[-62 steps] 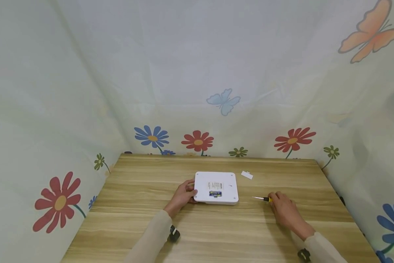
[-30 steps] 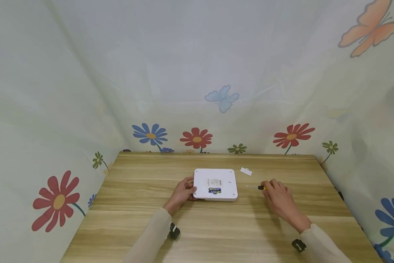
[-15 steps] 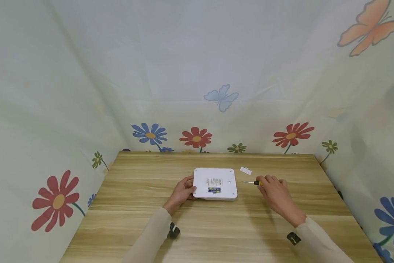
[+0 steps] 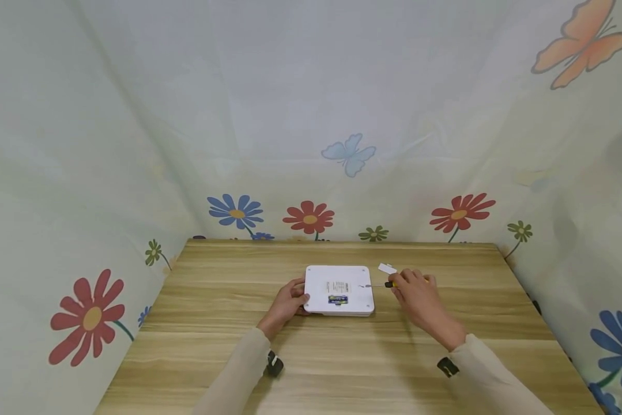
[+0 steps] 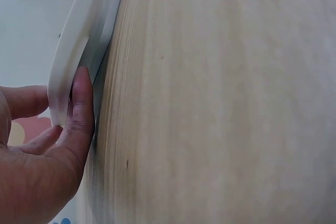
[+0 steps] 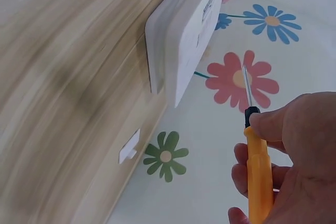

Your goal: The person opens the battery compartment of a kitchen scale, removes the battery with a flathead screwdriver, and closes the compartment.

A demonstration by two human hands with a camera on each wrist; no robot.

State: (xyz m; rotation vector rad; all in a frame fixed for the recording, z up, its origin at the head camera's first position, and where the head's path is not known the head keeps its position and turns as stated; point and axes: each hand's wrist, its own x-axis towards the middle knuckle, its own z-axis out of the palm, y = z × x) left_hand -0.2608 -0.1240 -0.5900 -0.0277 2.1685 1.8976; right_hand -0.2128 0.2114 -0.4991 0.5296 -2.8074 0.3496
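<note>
A flat white rounded-square device point(image 4: 339, 276) lies with its underside up, a label and a small mark on it. In its battery compartment, lid off, sit blue-and-yellow batteries point(image 4: 338, 300). My left hand point(image 4: 285, 305) grips the device's left edge, thumb on top and fingers underneath; the left wrist view has this edge raised off the table. Held in my right hand point(image 4: 419, 300) is a screwdriver point(image 6: 257, 171) with a yellow handle and black collar. Its shaft points left and overlaps the device's right side in the head view; the right wrist view puts the tip in the air.
A small white battery cover point(image 4: 387, 268) with a tab lies on the wood-grain table point(image 4: 238, 259), behind my right hand and right of the device. Pale fabric walls point(image 4: 269, 115) printed with flowers and butterflies rise at the back and both sides.
My right hand has moved left and slightly away from me, carrying the screwdriver from beside the device until its tip overlaps it. My left hand keeps its grip, and the device stays put.
</note>
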